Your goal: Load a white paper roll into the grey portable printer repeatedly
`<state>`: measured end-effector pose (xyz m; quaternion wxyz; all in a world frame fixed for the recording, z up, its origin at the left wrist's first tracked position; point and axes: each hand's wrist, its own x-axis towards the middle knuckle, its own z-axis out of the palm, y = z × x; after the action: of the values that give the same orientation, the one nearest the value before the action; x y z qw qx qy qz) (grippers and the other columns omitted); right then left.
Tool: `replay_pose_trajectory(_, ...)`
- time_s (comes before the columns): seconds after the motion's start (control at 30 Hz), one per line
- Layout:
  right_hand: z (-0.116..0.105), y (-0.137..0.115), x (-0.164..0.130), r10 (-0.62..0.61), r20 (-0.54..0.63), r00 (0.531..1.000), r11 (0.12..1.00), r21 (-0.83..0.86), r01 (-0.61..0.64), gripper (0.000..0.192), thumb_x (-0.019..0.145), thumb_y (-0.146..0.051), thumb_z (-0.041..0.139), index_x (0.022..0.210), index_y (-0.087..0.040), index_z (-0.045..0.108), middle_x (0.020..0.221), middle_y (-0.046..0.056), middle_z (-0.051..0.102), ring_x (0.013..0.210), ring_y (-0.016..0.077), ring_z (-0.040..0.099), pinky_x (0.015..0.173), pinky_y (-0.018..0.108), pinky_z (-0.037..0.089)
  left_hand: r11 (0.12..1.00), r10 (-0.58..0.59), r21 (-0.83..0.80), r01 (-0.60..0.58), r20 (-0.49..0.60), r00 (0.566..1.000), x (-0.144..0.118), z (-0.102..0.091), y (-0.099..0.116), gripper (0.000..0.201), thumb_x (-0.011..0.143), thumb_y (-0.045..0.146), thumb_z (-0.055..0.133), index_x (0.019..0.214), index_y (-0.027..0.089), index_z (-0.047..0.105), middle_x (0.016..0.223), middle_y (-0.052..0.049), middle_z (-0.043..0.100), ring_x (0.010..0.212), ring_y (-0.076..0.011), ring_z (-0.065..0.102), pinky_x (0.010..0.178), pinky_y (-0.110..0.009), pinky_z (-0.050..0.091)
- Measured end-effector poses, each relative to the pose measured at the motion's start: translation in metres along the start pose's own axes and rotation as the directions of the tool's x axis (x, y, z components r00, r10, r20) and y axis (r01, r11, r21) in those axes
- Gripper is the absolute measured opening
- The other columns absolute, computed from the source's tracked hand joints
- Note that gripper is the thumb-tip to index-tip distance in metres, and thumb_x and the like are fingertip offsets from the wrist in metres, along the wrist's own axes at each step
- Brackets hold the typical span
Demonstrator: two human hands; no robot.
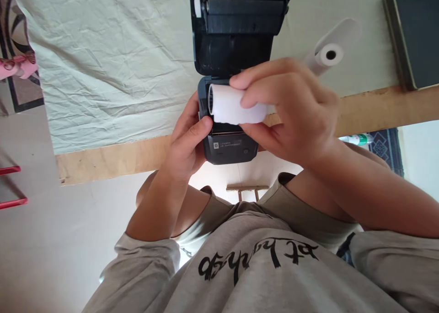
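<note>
White paper roll (236, 105) pinched by right hand (291, 116) — left hand (188, 141) apparently gripping printer (229, 148).

Two paper rolls (236, 105) (329, 54) – one printer (233, 52) – one notebook (411, 34)

Open cloth-covered desk (103, 75) lies left of the printer (233, 38); on the right, a spare paper roll (329, 52) and a dark book (414, 34) narrow the passage.
</note>
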<state>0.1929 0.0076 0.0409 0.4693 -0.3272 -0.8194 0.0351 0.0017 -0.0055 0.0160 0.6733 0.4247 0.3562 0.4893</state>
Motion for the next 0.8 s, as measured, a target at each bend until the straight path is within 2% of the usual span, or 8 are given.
replay_pose_trajectory(0.1, 0.007, 0.001, 0.002, 0.089, 0.083, 0.993, 0.994, -0.064, -0.084, 0.016, 0.09, -0.007, 0.05, 0.093, -0.022, 0.055, 0.113, -0.004, 0.073, 0.101, 0.0114, 0.071, 0.08, 0.028, 0.06, 1.0, -0.008, -0.014, 0.007, -0.009, 1.0, 0.0, 0.0, -0.001, 0.037, 0.087, 0.046, 0.068, 0.113, 0.021, 0.065, 0.124, -0.006, 0.069, 0.146, -0.0355, 0.043, 0.111, -0.047, 0.053)
replay_pose_trajectory(0.27, 0.009, 0.006, -0.001, 0.11, 0.044, 0.993, 0.993, -0.056, -0.107, 0.017, 0.087, -0.007, 0.057, 0.083, -0.023, 0.054, 0.107, -0.005, 0.075, 0.099, 0.0133, 0.073, 0.078, 0.031, 0.058, 1.0, 0.01, 0.016, -0.01, 0.004, 1.0, 0.0, 0.001, 0.0, 0.035, 0.089, 0.047, 0.064, 0.115, 0.022, 0.066, 0.126, -0.004, 0.067, 0.147, -0.0336, 0.043, 0.111, -0.046, 0.053)
replay_pose_trajectory(0.37, 0.005, 0.007, -0.003, 0.023, 0.031, 0.999, 0.999, -0.046, -0.021, 0.016, 0.084, -0.007, 0.06, 0.08, -0.022, 0.056, 0.099, -0.001, 0.072, 0.091, 0.0159, 0.069, 0.075, 0.034, 0.054, 0.999, 0.024, 0.02, -0.025, 0.033, 0.999, 0.0, 0.001, -0.001, 0.034, 0.091, 0.045, 0.061, 0.116, 0.022, 0.065, 0.124, -0.005, 0.067, 0.146, -0.0321, 0.044, 0.113, -0.045, 0.052)
replay_pose_trajectory(0.47, 0.001, 0.002, -0.007, -0.044, 0.03, 0.999, 0.998, -0.05, 0.045, 0.015, 0.081, -0.009, 0.066, 0.082, -0.022, 0.059, 0.09, 0.001, 0.067, 0.077, 0.0147, 0.059, 0.068, 0.034, 0.048, 0.999, 0.046, -0.011, -0.046, 0.053, 0.998, 0.0, -0.001, -0.006, 0.037, 0.093, 0.05, 0.055, 0.115, 0.022, 0.065, 0.124, -0.006, 0.067, 0.145, -0.0317, 0.046, 0.113, -0.046, 0.051)
replay_pose_trajectory(0.57, -0.001, -0.004, -0.012, -0.027, 0.082, 0.996, 1.0, -0.013, 0.028, 0.013, 0.084, -0.013, 0.066, 0.084, -0.023, 0.058, 0.09, -0.001, 0.067, 0.077, 0.0148, 0.057, 0.067, 0.034, 0.046, 0.996, 0.09, -0.011, -0.09, 0.063, 0.994, 0.001, -0.006, -0.013, 0.046, 0.087, 0.055, 0.06, 0.12, 0.023, 0.062, 0.129, -0.007, 0.065, 0.141, -0.0331, 0.049, 0.108, -0.045, 0.053)
replay_pose_trajectory(0.7, -0.002, -0.004, -0.018, -0.036, 0.172, 0.984, 0.999, 0.007, 0.035, 0.011, 0.089, -0.029, 0.066, 0.086, -0.023, 0.058, 0.092, -0.001, 0.068, 0.083, 0.0161, 0.062, 0.071, 0.036, 0.046, 0.985, 0.132, 0.099, -0.14, 0.088, 0.987, 0.003, -0.015, -0.021, 0.076, 0.07, 0.037, 0.082, 0.138, 0.034, 0.049, 0.138, -0.004, 0.059, 0.128, -0.0298, 0.06, 0.098, -0.04, 0.058)
replay_pose_trajectory(0.8, -0.01, 0.005, -0.018, 0.003, 0.049, 0.999, 0.999, 0.049, -0.006, 0.024, 0.086, -0.04, 0.066, 0.1, -0.02, 0.061, 0.093, 0.003, 0.068, 0.09, 0.02, 0.063, 0.08, 0.04, 0.049, 0.975, 0.138, 0.162, -0.152, 0.098, 0.986, 0.003, -0.021, -0.024, 0.085, 0.067, 0.033, 0.083, 0.143, 0.036, 0.043, 0.141, -0.004, 0.056, 0.123, -0.0282, 0.062, 0.094, -0.038, 0.058)
